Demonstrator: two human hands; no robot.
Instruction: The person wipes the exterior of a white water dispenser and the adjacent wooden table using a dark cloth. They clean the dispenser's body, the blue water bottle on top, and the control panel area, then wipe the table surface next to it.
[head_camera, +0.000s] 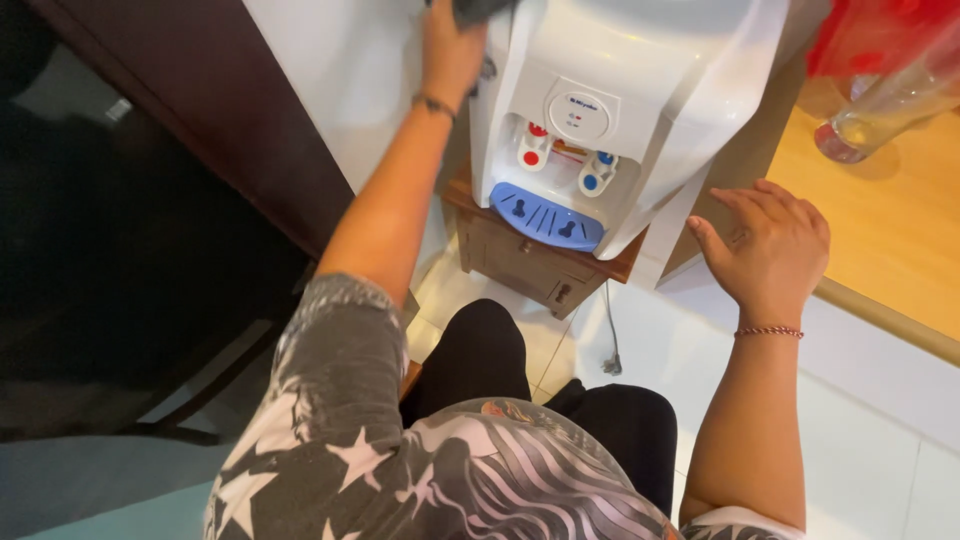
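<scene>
Dispenser: my left grip pinches what looks like a dark cloth against its side; right grip spread, at the counter edge.

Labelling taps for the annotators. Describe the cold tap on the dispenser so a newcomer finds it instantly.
Find the white water dispenser on the small wooden cabinet. Above its blue drip tray sit two taps. The cold tap is the right one, with blue buttons; the other tap has red.
</scene>
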